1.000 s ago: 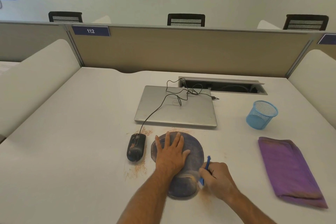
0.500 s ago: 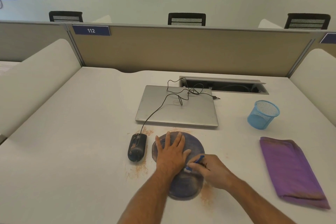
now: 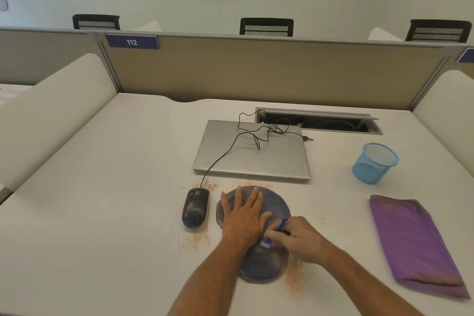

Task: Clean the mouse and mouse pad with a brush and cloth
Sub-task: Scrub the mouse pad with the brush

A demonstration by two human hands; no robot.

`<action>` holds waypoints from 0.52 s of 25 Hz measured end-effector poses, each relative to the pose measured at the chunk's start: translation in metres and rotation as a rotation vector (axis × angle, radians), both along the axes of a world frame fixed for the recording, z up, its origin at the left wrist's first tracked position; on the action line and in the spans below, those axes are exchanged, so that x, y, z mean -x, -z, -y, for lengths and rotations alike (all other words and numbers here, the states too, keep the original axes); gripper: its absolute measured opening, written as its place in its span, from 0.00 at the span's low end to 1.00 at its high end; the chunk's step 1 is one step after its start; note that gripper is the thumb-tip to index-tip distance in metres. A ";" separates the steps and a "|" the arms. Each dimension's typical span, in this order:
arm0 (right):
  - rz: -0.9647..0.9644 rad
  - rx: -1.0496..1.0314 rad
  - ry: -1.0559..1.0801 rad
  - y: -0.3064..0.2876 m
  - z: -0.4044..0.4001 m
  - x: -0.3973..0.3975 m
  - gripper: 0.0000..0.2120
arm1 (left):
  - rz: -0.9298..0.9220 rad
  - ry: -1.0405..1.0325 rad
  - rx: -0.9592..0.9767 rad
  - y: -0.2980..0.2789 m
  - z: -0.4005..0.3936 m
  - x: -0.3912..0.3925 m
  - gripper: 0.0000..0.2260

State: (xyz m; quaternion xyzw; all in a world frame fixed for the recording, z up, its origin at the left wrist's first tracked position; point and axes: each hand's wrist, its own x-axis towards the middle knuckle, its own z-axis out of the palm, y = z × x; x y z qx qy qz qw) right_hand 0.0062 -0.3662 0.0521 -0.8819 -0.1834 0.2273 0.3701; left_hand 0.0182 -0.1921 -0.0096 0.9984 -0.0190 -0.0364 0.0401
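White counter (image 3: 107,213) dusted orange around mouse pad (image 3: 266,264); left hand (image 3: 243,215) flat, fingers apart; right hand (image 3: 302,238) fingers clamped on brush (image 3: 275,231).

a second ago my right hand (image 3: 304,238) was off the right edge of the mouse pad (image 3: 266,261) with the brush (image 3: 274,232) upright; now it's over the pad, brush tilted, bristles down on the pad beside my left hand (image 3: 243,215).
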 end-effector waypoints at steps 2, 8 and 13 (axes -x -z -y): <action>-0.006 0.135 -0.029 0.003 0.002 -0.001 0.13 | 0.007 0.000 0.006 0.001 0.000 0.000 0.29; 0.010 -0.049 -0.001 -0.006 0.003 0.001 0.12 | 0.007 0.006 0.000 0.002 -0.001 -0.001 0.29; -0.010 0.051 -0.046 -0.008 0.005 0.000 0.12 | 0.006 -0.002 0.015 0.000 -0.001 0.000 0.29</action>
